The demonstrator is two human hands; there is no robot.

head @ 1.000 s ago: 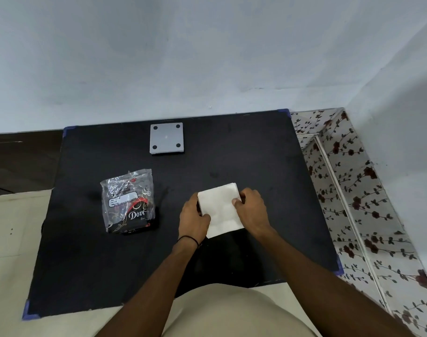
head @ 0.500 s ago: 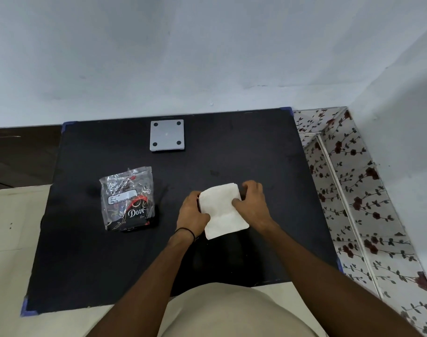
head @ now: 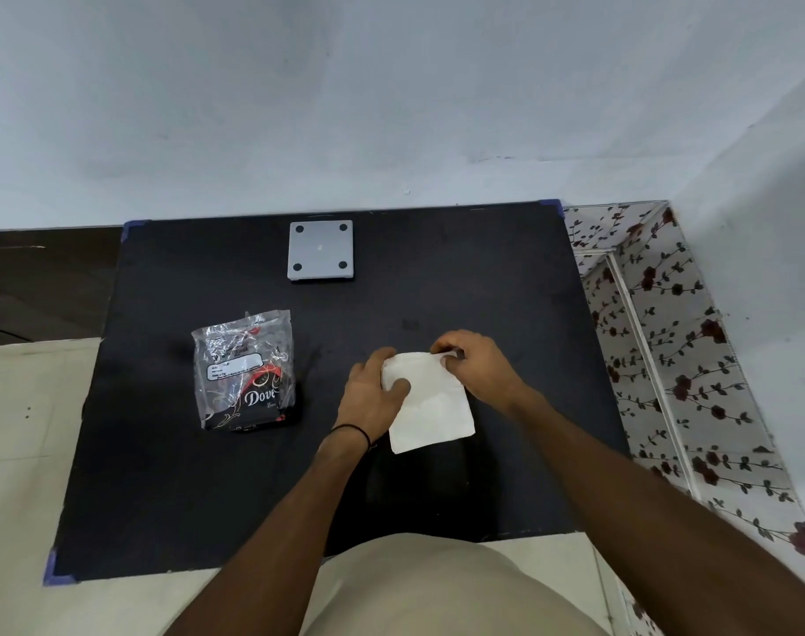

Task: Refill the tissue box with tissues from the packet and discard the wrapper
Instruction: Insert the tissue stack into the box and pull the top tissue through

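A white stack of folded tissues (head: 430,403) lies at the middle of the black table (head: 207,498). My left hand (head: 373,397) grips its left edge, thumb on top. My right hand (head: 476,364) pinches the far right corner of the stack. To the left lies a clear crumpled plastic wrapper (head: 244,355) over a black box printed "Dove" (head: 256,403). The box's opening is hidden under the wrapper. A grey square plate with four black dots (head: 320,250) sits near the table's far edge.
A pale blue wall rises right behind the table. A ledge with a rose pattern (head: 666,360) runs along the table's right side. Cream floor tiles (head: 24,429) show to the left and in front.
My right hand has slid from the stack's right side up to its far right corner. My left thumb now rests on top of the stack. The stack has barely shifted.
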